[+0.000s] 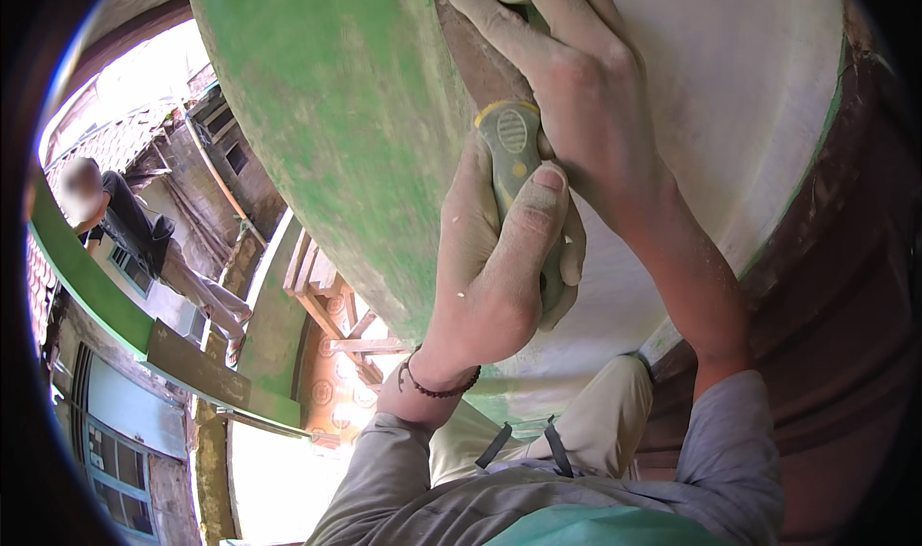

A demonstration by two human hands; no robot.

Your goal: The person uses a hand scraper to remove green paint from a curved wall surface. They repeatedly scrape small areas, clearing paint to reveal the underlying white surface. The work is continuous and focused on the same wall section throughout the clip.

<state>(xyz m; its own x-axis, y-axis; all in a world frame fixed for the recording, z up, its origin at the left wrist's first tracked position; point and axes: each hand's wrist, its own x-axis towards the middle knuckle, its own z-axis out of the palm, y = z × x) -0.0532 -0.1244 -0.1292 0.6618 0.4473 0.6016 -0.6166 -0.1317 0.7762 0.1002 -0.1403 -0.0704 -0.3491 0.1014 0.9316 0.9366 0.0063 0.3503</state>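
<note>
A scraper (513, 128) with a broad, stained metal blade and a grey-green and yellow handle lies against the painted wall (324, 114). My left hand (504, 258) is closed around the handle, thumb along its front; the wrist bears a dark beaded bracelet. Above it, my right hand (591, 78) rests its fingers on the blade, and its grip on the far side is hidden. Pale dust coats both hands. Left of the blade the wall is green with worn, scuffed patches; to the right it is pale and whitish.
A person (158, 236) in a dark top stands farther off at the left, by a green ledge (94, 279). Wooden trestle pieces (346, 330) stand on an orange patterned tile floor (324, 387). Dark reddish-brown cloth (828, 330) hangs or lies at the right.
</note>
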